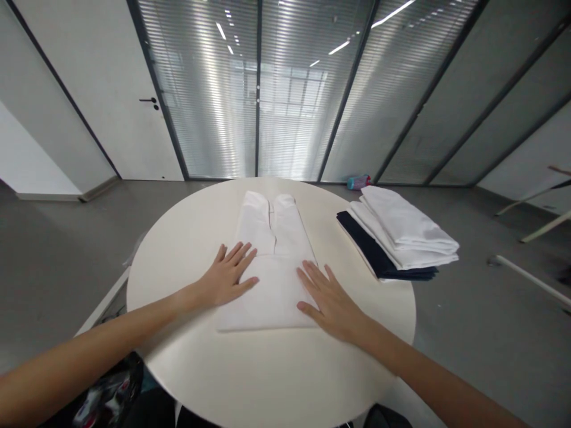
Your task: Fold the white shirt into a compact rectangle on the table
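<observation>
White garment (272, 267), folded, flat in the middle of the round tabletop (267, 368). Pressed under left hand (227, 276) and right hand (332, 303), each grip wide, fingers spread, holding nothing. Folded clothes stack (401, 235) near, at right edge.

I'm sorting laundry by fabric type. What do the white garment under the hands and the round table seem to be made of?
The white garment looks like thin woven cloth, perhaps cotton: matte, with soft creases and fold edges. The round table looks like a hard smooth laminate or painted top, off-white with a faint sheen. Both hands, left and right, lie flat on the garment.
</observation>
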`<action>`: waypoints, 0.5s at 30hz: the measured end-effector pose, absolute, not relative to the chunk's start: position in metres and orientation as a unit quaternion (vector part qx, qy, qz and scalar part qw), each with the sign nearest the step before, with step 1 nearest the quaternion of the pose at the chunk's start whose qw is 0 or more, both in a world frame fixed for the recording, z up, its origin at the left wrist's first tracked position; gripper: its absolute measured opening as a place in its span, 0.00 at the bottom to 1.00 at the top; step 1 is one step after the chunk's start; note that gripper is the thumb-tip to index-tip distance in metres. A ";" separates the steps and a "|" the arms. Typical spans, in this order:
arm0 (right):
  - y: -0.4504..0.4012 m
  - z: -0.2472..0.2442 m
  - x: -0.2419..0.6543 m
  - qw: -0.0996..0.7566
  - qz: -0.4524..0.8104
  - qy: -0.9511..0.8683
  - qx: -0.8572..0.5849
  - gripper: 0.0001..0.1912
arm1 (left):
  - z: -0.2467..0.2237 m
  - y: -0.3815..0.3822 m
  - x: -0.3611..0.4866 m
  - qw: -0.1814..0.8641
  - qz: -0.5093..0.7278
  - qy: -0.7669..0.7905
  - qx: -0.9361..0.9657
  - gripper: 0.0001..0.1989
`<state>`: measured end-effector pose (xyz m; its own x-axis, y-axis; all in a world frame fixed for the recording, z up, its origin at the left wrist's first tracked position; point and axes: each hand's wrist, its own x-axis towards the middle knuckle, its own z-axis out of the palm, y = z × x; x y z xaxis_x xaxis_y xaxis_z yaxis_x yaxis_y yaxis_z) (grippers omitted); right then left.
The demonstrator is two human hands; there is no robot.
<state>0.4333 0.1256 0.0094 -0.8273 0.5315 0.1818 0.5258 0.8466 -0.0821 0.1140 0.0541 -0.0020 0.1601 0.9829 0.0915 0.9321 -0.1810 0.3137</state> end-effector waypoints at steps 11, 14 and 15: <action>0.329 0.059 0.299 0.111 -0.044 -0.934 -0.337 0.26 | 0.040 0.263 0.071 -0.052 0.142 0.633 0.760 0.27; 0.386 0.048 0.265 0.059 -0.028 -0.918 -0.390 0.29 | 0.021 0.311 0.063 -0.012 0.121 0.676 0.727 0.29; 0.400 0.043 0.259 0.031 -0.015 -0.915 -0.401 0.29 | 0.014 0.319 0.060 0.006 0.112 0.684 0.721 0.28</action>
<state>0.2587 0.3996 0.0426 -0.6765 0.7332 0.0687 0.7351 0.6780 0.0026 0.0599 0.3192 0.0136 0.0401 0.9873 0.1537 0.9845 -0.0653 0.1628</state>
